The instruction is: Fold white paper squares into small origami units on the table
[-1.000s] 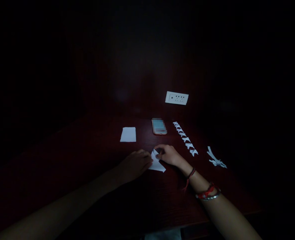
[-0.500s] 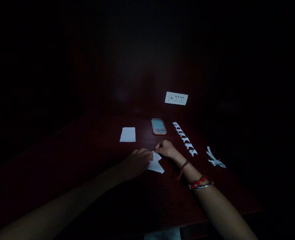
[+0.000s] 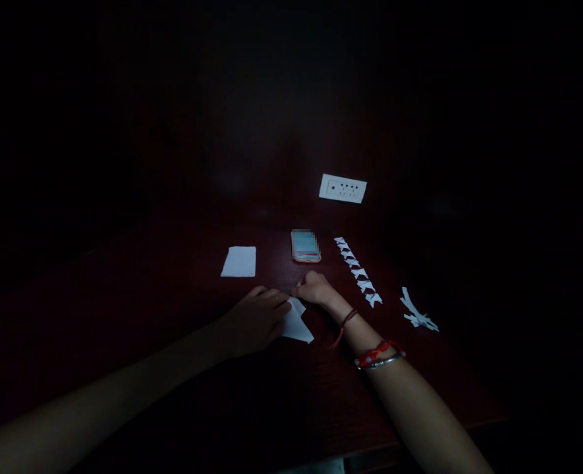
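A folded white paper piece (image 3: 296, 324) lies on the dark red table (image 3: 172, 342). My left hand (image 3: 254, 319) rests on its left side, fingers laid flat over the paper. My right hand (image 3: 313, 289) is curled at the paper's top corner, fingertips pinched on the fold. Red threads and a metal bangle ring my right wrist.
A white paper square (image 3: 239, 261) lies to the left, a phone (image 3: 305, 245) behind the hands. A row of several small folded white pieces (image 3: 358, 271) runs on the right, with white paper scraps (image 3: 418, 313) further right. A white wall socket (image 3: 343, 188) is behind. The room is very dark.
My right hand has slid from the paper's right side up to its top corner and curled tighter. The view has shifted slightly.
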Tool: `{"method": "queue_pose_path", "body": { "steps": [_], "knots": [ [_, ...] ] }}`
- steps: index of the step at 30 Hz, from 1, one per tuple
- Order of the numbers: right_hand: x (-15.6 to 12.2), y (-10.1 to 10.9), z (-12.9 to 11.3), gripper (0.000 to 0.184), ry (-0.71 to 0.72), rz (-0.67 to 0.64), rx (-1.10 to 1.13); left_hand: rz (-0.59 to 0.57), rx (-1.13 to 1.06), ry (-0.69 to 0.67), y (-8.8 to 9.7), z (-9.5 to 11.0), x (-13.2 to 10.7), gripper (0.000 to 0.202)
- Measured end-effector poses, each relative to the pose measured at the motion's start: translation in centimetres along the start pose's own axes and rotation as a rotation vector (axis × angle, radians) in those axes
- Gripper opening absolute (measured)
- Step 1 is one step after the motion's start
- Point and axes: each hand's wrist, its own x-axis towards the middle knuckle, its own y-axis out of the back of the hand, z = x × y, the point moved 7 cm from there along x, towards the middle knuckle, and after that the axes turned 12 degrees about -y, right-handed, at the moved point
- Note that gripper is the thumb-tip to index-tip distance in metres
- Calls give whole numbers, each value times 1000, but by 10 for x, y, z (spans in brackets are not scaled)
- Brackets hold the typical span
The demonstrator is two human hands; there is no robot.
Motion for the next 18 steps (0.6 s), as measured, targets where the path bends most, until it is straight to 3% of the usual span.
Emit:
{"method": "queue_pose_path", "body": {
  "steps": [8, 18],
  "knots": [
    [4, -2, 5, 19, -23, 8, 5, -41, 23, -5, -1, 2, 9, 27],
    [-11, 7, 18, 15, -14, 87, 65, -48, 39, 19, -1, 2, 7, 29]
  ]
}}
